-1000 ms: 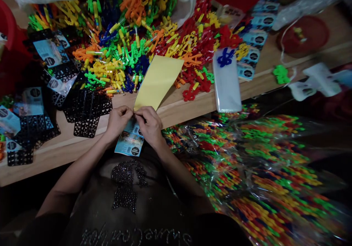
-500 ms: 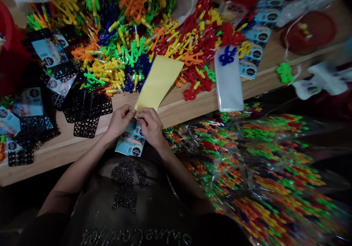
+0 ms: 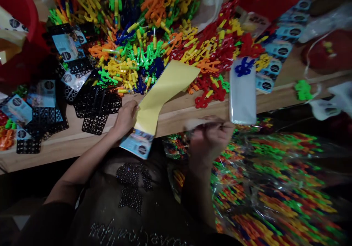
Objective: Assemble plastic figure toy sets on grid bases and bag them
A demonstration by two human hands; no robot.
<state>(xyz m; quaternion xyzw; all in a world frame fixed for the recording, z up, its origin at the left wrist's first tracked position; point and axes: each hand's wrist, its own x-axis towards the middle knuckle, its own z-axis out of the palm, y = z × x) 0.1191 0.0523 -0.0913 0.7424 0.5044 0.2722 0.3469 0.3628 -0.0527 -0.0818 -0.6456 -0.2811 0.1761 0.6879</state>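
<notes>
My left hand (image 3: 127,118) is closed on the left edge of a yellow backing strip (image 3: 161,95), whose folded lower end shows printed blue labels (image 3: 137,142) over the table's front edge. My right hand (image 3: 211,138), blurred by motion, is off to the right of the strip, its fingers bent together near a pale blurred shape; what it holds is too smeared to make out. A stack of clear plastic bags (image 3: 243,97), with a dark blue plastic figure (image 3: 244,66) on top, lies just beyond my right hand.
Piled colourful plastic figures (image 3: 148,51) cover the table's back. Black perforated pieces (image 3: 95,123) and labels lie left, beside a red bucket (image 3: 33,48). Label strips (image 3: 275,68) lie right. Bags of coloured pieces (image 3: 286,158) fill the space below the table's right side.
My right hand has left the strip and moved right. My left hand remains at the strip, which now bends over with its yellow side reaching lower. The whole view has shifted.
</notes>
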